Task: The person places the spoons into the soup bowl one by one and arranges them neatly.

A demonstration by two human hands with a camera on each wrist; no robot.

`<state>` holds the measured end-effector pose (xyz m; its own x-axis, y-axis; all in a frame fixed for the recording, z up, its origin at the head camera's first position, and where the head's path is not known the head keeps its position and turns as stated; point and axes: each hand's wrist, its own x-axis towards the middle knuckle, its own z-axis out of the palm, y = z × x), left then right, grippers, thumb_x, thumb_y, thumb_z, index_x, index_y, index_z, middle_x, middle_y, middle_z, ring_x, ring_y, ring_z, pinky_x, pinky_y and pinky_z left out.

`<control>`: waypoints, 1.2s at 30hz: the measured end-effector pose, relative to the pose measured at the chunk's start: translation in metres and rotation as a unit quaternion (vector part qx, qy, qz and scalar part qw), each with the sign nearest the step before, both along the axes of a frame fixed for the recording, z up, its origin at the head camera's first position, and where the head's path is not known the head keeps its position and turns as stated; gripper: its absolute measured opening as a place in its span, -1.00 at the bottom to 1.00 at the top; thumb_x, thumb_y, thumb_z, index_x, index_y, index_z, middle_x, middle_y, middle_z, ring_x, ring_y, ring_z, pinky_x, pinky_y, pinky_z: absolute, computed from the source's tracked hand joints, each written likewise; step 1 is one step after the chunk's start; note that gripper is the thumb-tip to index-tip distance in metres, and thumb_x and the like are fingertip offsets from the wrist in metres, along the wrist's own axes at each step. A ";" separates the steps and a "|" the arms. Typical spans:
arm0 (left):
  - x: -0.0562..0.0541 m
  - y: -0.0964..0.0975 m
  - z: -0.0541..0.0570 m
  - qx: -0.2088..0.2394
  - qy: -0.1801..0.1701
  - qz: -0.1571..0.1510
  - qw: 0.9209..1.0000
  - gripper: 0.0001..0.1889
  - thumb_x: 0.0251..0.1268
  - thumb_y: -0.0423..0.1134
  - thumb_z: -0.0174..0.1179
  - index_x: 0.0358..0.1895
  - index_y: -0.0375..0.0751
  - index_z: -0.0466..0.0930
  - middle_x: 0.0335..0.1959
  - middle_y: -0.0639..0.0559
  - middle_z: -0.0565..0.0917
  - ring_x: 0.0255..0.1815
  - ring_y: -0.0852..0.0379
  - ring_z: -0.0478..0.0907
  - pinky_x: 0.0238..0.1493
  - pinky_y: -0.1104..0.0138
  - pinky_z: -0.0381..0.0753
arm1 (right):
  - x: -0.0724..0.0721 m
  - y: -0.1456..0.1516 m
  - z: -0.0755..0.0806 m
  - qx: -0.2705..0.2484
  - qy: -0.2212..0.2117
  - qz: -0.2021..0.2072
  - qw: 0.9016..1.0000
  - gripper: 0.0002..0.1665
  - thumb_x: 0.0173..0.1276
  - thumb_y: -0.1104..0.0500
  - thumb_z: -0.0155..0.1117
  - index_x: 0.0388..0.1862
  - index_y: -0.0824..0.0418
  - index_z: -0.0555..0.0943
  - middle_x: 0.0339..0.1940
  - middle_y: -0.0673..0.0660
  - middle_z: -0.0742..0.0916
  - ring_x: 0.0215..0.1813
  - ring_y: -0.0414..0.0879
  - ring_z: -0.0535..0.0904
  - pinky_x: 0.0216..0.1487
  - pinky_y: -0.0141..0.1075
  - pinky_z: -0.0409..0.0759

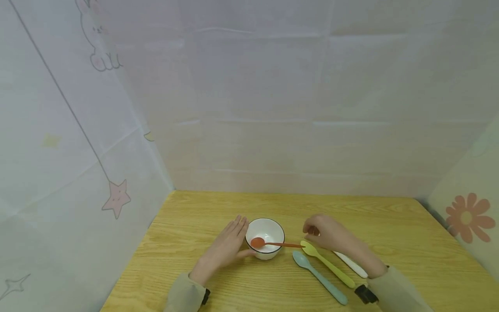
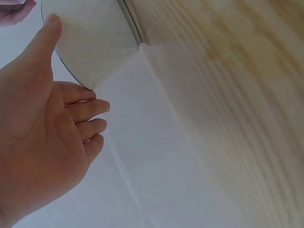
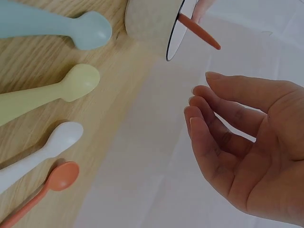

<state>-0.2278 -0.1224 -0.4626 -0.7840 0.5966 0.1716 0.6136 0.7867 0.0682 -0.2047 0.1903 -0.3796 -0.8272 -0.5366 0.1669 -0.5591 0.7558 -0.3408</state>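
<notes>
A white bowl (image 1: 269, 229) with a dark rim stands upright on the table. An orange spoon (image 1: 286, 245) lies in it, its head inside and its handle sticking out over the right rim. My left hand (image 1: 226, 245) rests against the bowl's left side, fingers extended and thumb at the front. My right hand (image 1: 331, 234) hovers right of the bowl, fingers loosely bent and holding nothing. Beneath and beside it lie a blue spoon (image 3: 92, 31), a yellow spoon (image 3: 80, 81), a white spoon (image 3: 65, 137) and a second orange spoon (image 3: 64, 175), which the right hand mostly hides in the head view.
The wooden table (image 1: 218, 286) runs back to a pale cloth backdrop (image 1: 273, 108). Another printed cloth (image 1: 117, 151) hangs on the left, and one with a flower stands along the right edge.
</notes>
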 end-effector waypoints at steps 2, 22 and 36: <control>0.000 0.000 0.000 0.000 0.001 -0.001 1.000 -0.05 0.32 0.30 0.10 0.50 -0.41 0.16 0.54 -0.28 0.23 0.60 -0.19 0.12 0.60 0.04 0.22 | 0.000 0.005 -0.002 -0.002 0.003 -0.002 1.000 -0.95 0.23 0.28 0.41 -0.33 0.20 0.70 -0.41 -0.06 0.71 -0.40 -0.38 0.50 -0.41 -0.48 0.55; -0.001 -0.001 -0.002 0.004 0.002 0.000 1.000 -0.04 0.31 0.31 0.10 0.51 -0.41 0.14 0.55 -0.28 0.22 0.61 -0.20 0.11 0.61 0.05 0.20 | 0.011 0.054 -0.015 -0.040 -0.012 -0.064 0.997 -0.90 0.22 0.26 0.43 -0.28 0.21 0.70 -0.38 -0.06 0.73 -0.37 -0.39 0.54 -0.37 -0.46 0.60; 0.001 -0.003 0.000 0.006 0.017 -0.008 1.000 -0.05 0.30 0.28 0.15 0.49 -0.43 0.18 0.52 -0.31 0.27 0.58 -0.22 0.17 0.58 0.03 0.25 | 0.018 0.083 -0.026 -0.057 -0.031 -0.107 0.992 -0.91 0.27 0.21 0.39 -0.25 0.17 0.70 -0.37 -0.06 0.73 -0.39 -0.41 0.54 -0.39 -0.47 0.59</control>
<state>-0.2272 -0.1252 -0.4629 -0.7682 0.6065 0.2050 0.6279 0.7762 0.0561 -0.1869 0.2731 -0.4056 -0.9303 -0.3291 0.1623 -0.3664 0.8096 -0.4586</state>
